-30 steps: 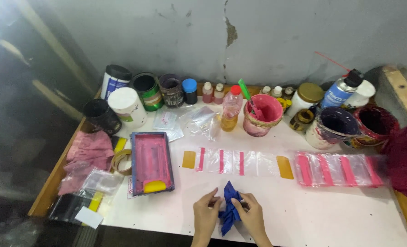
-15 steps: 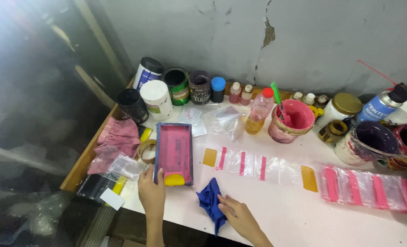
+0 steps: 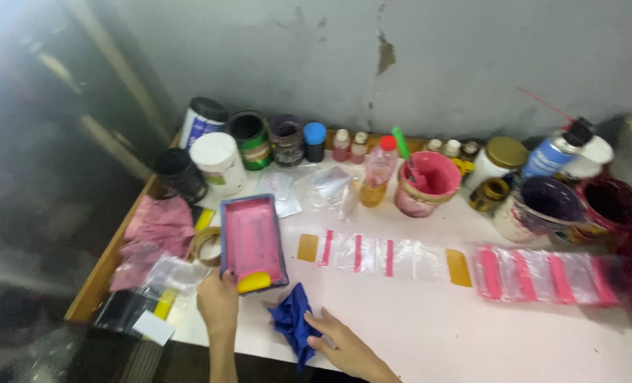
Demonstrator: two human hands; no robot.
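Your left hand grips the pink-inked frame by its near edge while your right hand lies open-fingered on the blue cloth; tilting the frame risks smearing ink across the bench.

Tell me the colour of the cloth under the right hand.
Dark blue cloth, seen in the head view.

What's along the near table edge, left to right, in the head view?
Pink cloth → roll of tape → left hand at the pink-inked tray → blue cloth → right hand → pink-striped clear bags.
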